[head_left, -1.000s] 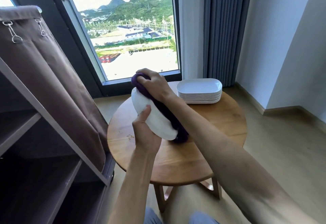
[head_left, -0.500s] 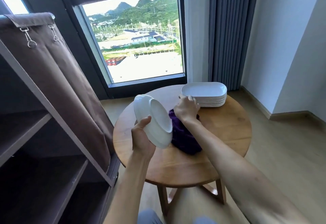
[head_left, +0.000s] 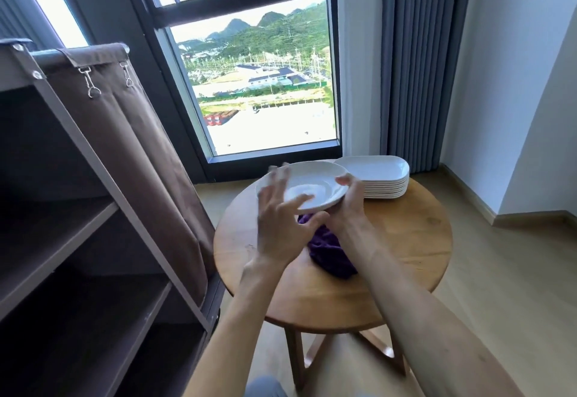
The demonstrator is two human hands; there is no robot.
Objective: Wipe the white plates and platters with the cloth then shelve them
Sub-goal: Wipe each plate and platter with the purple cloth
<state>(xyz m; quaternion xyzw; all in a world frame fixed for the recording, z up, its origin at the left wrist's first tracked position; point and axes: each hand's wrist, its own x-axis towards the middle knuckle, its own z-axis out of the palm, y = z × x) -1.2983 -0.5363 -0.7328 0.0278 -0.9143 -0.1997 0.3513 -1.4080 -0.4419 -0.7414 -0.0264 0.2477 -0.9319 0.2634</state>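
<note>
A round white plate (head_left: 312, 189) is held level, face up, above the far side of the round wooden table (head_left: 406, 240). My right hand (head_left: 351, 206) grips its right rim, thumb on top. My left hand (head_left: 278, 231) is in front of the plate's left part with fingers spread and blurred; whether it touches the plate is unclear. The purple cloth (head_left: 327, 251) lies bunched on the table under my right wrist. A stack of white oblong platters (head_left: 381, 178) stands at the table's far right edge.
A brown fabric shelf unit (head_left: 78, 240) with open, dark shelves stands close on the left, its cover (head_left: 140, 146) drawn back toward the table. Behind the table are a tall window (head_left: 259, 84) and a grey curtain (head_left: 421, 68). Bare wooden floor (head_left: 499, 303) lies to the right.
The plate has turned from upright on its edge to level and face up. My right hand left the cloth and took the plate's right rim. My left hand let go and spread open.
</note>
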